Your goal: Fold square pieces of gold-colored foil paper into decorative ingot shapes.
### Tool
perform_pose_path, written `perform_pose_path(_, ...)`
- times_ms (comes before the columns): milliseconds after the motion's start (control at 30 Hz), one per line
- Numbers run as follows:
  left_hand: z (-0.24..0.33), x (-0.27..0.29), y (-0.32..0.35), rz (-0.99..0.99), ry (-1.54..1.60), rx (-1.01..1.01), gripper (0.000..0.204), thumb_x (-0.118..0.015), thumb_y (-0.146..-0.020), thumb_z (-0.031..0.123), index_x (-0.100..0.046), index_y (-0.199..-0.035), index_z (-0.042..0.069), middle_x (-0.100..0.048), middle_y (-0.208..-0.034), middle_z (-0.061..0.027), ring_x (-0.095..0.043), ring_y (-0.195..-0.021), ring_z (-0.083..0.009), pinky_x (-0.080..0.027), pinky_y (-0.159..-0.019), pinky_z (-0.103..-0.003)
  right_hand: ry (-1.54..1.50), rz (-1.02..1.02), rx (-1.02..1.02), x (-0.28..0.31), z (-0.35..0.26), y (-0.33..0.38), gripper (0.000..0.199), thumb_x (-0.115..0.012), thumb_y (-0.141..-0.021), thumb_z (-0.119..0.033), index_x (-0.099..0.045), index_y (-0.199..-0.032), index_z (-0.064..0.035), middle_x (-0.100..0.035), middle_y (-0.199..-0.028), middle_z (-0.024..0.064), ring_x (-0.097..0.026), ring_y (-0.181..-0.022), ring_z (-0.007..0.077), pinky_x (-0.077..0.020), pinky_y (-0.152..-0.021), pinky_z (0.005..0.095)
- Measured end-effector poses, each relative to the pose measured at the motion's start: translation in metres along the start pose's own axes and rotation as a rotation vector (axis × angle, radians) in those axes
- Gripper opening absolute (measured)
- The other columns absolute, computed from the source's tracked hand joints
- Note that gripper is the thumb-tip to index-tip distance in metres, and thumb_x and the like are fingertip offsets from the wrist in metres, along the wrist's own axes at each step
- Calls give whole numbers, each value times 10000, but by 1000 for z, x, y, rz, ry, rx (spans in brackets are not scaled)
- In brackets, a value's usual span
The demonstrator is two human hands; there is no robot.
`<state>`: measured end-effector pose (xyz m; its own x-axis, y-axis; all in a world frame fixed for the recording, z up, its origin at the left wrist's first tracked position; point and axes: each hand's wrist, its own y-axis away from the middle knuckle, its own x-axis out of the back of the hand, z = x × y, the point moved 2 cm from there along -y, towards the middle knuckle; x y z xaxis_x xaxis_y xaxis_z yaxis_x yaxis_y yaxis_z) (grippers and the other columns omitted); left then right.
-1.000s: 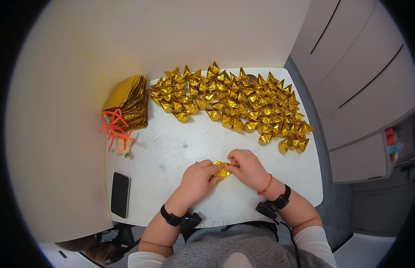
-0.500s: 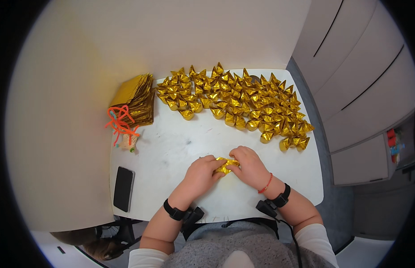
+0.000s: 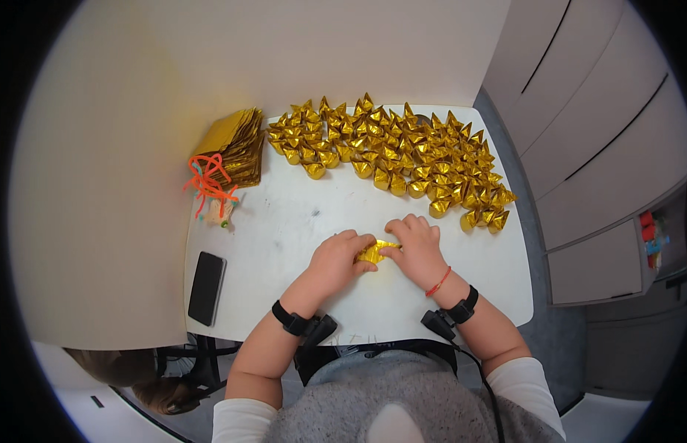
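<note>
the left hand [image 3: 336, 260] and the right hand [image 3: 416, 248] meet near the front of the white table [image 3: 299, 221]. both pinch one small gold paper piece [image 3: 374, 252] between their fingertips. it looks only half folded, so this one is not done. a black phone [image 3: 207, 287] lies off to the left. farther back sits a big bunch of finished gold shapes [image 3: 391, 159], lots and lots. at the far left a stack of flat gold sheets [image 3: 234, 145] waits, with orange string [image 3: 207, 181] on it. i think much is made, and many sheets are left.
</note>
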<state>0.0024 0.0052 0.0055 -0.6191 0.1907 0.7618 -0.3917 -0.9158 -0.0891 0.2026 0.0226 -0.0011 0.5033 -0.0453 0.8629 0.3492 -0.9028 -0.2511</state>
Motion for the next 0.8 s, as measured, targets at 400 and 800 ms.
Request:
perform_pose_path(400, -1, 3, 2, -80, -21, -38, 539, -868, -745, 295, -667, -1215, 121, -636, -968, -112, -641, -929, -336, -525, -804, -431, 8, -12, -15, 0, 15, 4, 323, -817, -802, -297, -673, -1083, -226, -586, -998, 14, -549, -1033, 244, -348, -858, 425)
perform_pose_path(800, -1, 8, -3, -139, -85, -58, 642, -862, -732, 388, -640, -1275, 128, -653, -1007, -121, -651, -973, -355, -530, -840, -444, 2, -39, -34, 1, 15, 3, 315, -808, -830, -298, -674, -1105, -224, -587, -999, 9, -558, -1037, 245, -363, -880, 430)
